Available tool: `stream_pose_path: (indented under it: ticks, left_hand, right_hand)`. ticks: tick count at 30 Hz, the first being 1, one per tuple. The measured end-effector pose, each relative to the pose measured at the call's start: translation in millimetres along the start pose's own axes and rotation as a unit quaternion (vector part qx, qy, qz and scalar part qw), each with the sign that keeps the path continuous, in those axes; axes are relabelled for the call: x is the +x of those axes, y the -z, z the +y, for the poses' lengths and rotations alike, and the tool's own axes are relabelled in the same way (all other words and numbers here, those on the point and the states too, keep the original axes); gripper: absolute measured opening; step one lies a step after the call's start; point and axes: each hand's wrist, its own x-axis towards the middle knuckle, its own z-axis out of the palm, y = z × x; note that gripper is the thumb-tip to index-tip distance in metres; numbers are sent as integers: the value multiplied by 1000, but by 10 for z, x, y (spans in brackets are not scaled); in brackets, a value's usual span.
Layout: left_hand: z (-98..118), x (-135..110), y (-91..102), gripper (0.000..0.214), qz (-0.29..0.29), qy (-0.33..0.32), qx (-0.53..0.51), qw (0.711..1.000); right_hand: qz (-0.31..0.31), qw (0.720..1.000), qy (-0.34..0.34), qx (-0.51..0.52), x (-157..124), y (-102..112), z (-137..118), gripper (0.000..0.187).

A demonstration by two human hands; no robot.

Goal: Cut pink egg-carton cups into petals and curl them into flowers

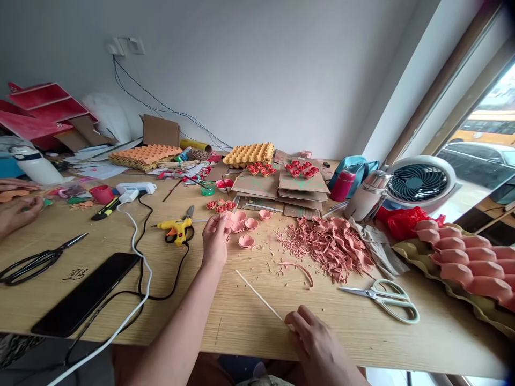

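My left hand (215, 239) reaches over the middle of the table, its fingers pinched on a pink egg-carton cup cut like a flower. Just beyond it sit several similar pink cups (246, 242). Near the front edge my right hand (311, 335) is closed on the end of a thin white stick (259, 296), which points away to the left. Scissors with pale green handles (392, 300) lie right of that hand. Behind them spreads a heap of pink carton scraps (336, 246). A yellow glue gun (179, 230) rests left of my left hand.
At the left edge are another person's hands (20, 212), with black scissors (44, 260) and a black phone (86, 294) nearby. Cables (147, 268) cross the table. Painted red flowers (301, 169) stand on cardboard at the back. Egg trays (470, 257) and a fan (420, 179) are at right.
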Motion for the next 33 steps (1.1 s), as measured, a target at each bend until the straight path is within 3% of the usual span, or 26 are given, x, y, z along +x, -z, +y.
stream_pose_path:
  ticks: [5, 8, 12, 14, 16, 18, 22, 28, 33]
  left_hand:
    - [-6, -5, 13, 33, -3, 8, -15, 1000]
    - [-2, -3, 9, 33, 3, 11, -29, 1000]
    - [12, -4, -10, 32, 15, 22, -49, 998]
    - [15, -6, -15, 31, 16, 29, -56, 998]
    - [11, -5, -13, 30, 18, 35, -60, 997]
    - [3, -2, -9, 30, 22, 39, -61, 997]
    - [-5, 3, -5, 28, 30, 51, -60, 996]
    - [14, 1, -3, 28, 20, 74, -65, 995]
    - [-3, 5, 7, 28, 17, 87, -79, 993]
  right_hand:
    - [-4, 997, -7, -71, 221, -77, -162, 23]
    - [23, 993, -58, -97, 297, -7, 15, 23]
    - [115, 979, -128, -105, 249, 152, 347, 22]
    - [156, 976, -122, -88, 205, 163, 373, 20]
    - [143, 983, -82, -76, 203, 107, 281, 22]
    - [91, 991, -47, -87, 276, 24, 130, 23]
    - [25, 985, -84, -148, 632, -36, -74, 21]
    - [47, 978, -125, -159, 1071, 153, 101, 23]
    - [96, 964, -185, -167, 960, 362, 318, 25]
